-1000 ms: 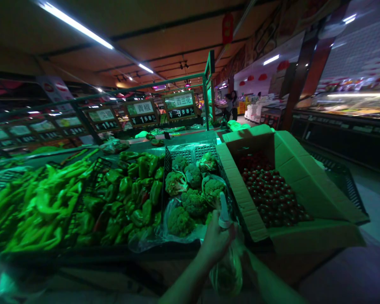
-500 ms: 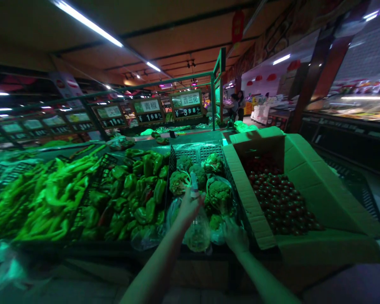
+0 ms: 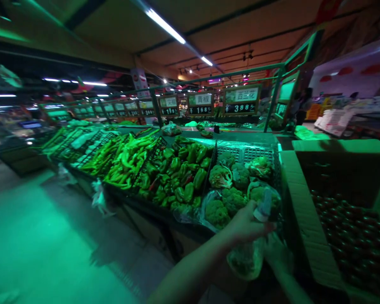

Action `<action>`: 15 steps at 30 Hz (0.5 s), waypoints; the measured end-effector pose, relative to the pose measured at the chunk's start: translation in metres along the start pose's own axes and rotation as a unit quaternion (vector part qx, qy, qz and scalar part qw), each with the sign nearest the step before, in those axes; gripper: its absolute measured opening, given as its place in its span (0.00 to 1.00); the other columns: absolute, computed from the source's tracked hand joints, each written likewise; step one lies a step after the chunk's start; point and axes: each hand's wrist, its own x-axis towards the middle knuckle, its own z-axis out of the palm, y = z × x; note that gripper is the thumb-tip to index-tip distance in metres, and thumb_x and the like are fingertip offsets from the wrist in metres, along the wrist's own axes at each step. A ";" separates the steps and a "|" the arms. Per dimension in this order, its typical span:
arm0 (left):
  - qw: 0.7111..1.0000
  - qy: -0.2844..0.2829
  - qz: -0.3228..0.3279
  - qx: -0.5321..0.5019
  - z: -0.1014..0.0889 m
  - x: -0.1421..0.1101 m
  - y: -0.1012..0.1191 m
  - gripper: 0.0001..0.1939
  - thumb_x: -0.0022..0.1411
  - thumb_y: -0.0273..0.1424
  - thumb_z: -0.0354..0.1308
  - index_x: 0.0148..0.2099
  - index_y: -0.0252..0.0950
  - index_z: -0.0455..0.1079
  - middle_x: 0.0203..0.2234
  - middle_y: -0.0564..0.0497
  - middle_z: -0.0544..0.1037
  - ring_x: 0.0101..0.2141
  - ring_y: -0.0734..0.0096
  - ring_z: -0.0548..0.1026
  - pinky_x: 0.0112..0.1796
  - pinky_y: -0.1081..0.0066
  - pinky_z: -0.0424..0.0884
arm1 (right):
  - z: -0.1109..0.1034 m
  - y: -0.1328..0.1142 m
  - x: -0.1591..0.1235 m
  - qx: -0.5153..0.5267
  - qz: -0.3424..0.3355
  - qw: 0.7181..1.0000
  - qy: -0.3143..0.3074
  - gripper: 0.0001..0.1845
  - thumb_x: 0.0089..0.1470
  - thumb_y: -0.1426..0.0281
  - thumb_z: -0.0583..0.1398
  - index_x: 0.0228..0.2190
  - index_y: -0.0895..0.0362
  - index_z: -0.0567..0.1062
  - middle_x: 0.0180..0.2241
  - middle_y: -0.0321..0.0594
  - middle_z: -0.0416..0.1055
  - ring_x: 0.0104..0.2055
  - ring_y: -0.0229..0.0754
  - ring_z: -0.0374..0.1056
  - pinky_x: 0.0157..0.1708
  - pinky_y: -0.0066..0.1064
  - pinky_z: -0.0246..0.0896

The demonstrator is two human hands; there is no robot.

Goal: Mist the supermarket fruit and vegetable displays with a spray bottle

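My left hand (image 3: 251, 221) is closed around the gathered neck of a clear plastic bag (image 3: 247, 259), whose twisted top stands up above the fist. The bag hangs below the hand with something greenish inside that I cannot make out clearly. Close behind it, my right hand (image 3: 278, 253) is beside the bag, dim and blurred; its fingers are partly hidden. Just beyond both hands, several heads of broccoli (image 3: 232, 200) lie in a black crate (image 3: 245, 150), some in plastic film.
Green peppers (image 3: 177, 177) fill the crate left of the broccoli, followed by long green chillies (image 3: 129, 158). At right, a cardboard box (image 3: 307, 219) holds cherry tomatoes (image 3: 351, 236). Price signs (image 3: 242, 100) line the back rail. Tiled floor (image 3: 60, 236) lies at left.
The view has swung left, so the stand now sits farther right. My left hand still grips the bag, now nearer the stand's front edge; my right hand has come from the broccoli to beside it.
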 end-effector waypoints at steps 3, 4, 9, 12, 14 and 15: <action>0.998 0.032 -0.044 0.035 -0.023 -0.039 -0.021 0.23 0.46 0.41 0.70 0.40 0.38 0.65 0.29 0.57 0.71 0.31 0.71 0.68 0.32 0.73 0.65 | 0.010 0.005 0.003 -0.041 -0.043 0.998 -0.008 0.15 0.57 0.79 0.54 0.28 0.55 0.78 0.35 0.44 0.75 0.35 0.43 0.72 0.29 0.30 0.60; 0.996 0.051 -0.056 0.038 -0.032 -0.051 -0.030 0.22 0.46 0.40 0.70 0.39 0.38 0.64 0.28 0.57 0.70 0.31 0.72 0.67 0.31 0.73 0.64 | 0.013 0.006 0.003 -0.059 -0.043 0.997 0.000 0.16 0.57 0.79 0.53 0.29 0.55 0.79 0.35 0.44 0.76 0.35 0.43 0.72 0.28 0.30 0.59; 0.980 0.191 -0.059 0.011 -0.096 -0.101 -0.073 0.13 0.49 0.29 0.62 0.36 0.39 0.61 0.25 0.59 0.65 0.27 0.76 0.63 0.29 0.75 0.61 | 0.020 0.009 0.004 -0.075 0.002 0.997 0.033 0.15 0.57 0.74 0.53 0.31 0.52 0.80 0.31 0.44 0.74 0.27 0.44 0.69 0.25 0.32 0.55; 0.944 0.320 -0.070 0.043 -0.146 -0.135 -0.088 0.10 0.50 0.29 0.59 0.34 0.39 0.60 0.25 0.59 0.64 0.28 0.74 0.64 0.31 0.74 0.61 | 0.020 0.011 0.004 -0.055 0.011 0.998 0.043 0.14 0.56 0.73 0.54 0.31 0.51 0.80 0.32 0.45 0.74 0.26 0.44 0.67 0.25 0.33 0.55; 0.919 0.380 -0.085 0.058 -0.178 -0.162 -0.094 0.10 0.50 0.30 0.59 0.33 0.39 0.60 0.25 0.59 0.64 0.28 0.73 0.64 0.32 0.73 0.61 | 0.021 0.013 0.005 -0.045 0.022 0.998 0.043 0.14 0.57 0.71 0.54 0.32 0.52 0.80 0.31 0.46 0.74 0.24 0.44 0.66 0.24 0.34 0.54; 0.907 0.407 -0.092 0.062 -0.191 -0.176 -0.097 0.11 0.50 0.32 0.60 0.33 0.39 0.60 0.25 0.59 0.63 0.28 0.73 0.64 0.32 0.73 0.61 | 0.022 0.014 0.005 -0.040 0.025 0.998 0.043 0.15 0.58 0.70 0.53 0.32 0.52 0.80 0.30 0.47 0.74 0.24 0.44 0.66 0.24 0.34 0.54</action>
